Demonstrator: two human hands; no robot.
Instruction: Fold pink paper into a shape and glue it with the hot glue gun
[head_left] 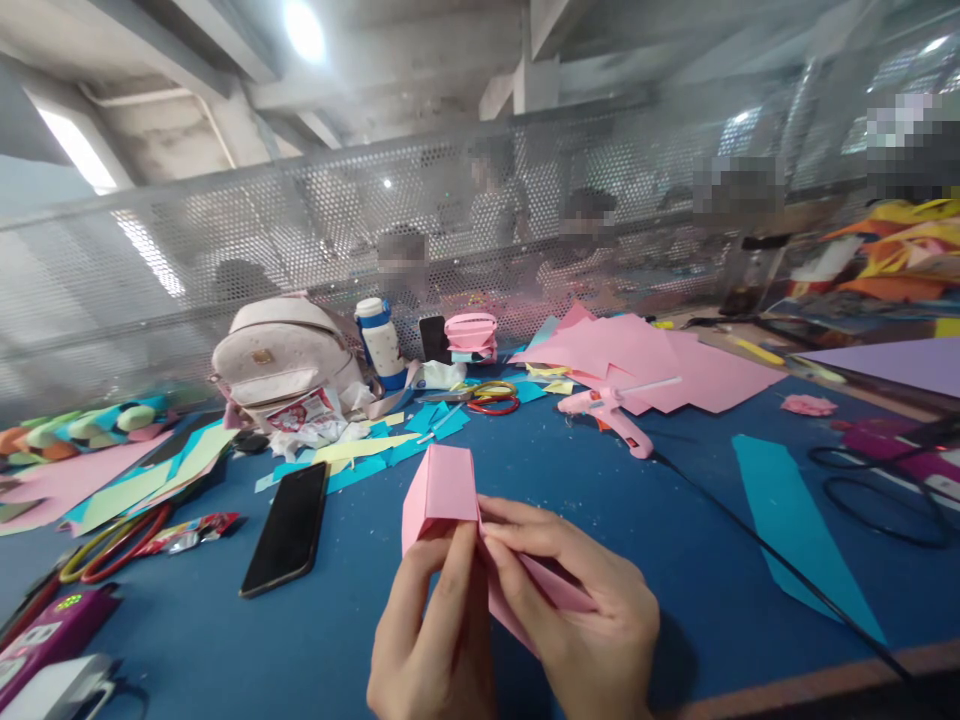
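Observation:
Near the bottom centre, a folded pink paper piece [451, 484] with a box-like top is held above the blue table. My left hand [435, 610] grips its near edge, the fingertips reaching under the top panel. My right hand [577, 600] pinches the paper's right side between thumb and fingers, and a long pink strip passes down through that hand. Both hands are close together, almost touching. A pink glue gun [611, 418] lies beyond my right hand, its black cable running to the lower right.
A black phone [286, 530] lies left of my hands. Behind are a backpack [281, 350], a bottle [380, 345], scissors [495, 395] and pink sheets [645, 360]. At the right lies a blue strip [795, 530]. People sit beyond a perforated screen [315, 230].

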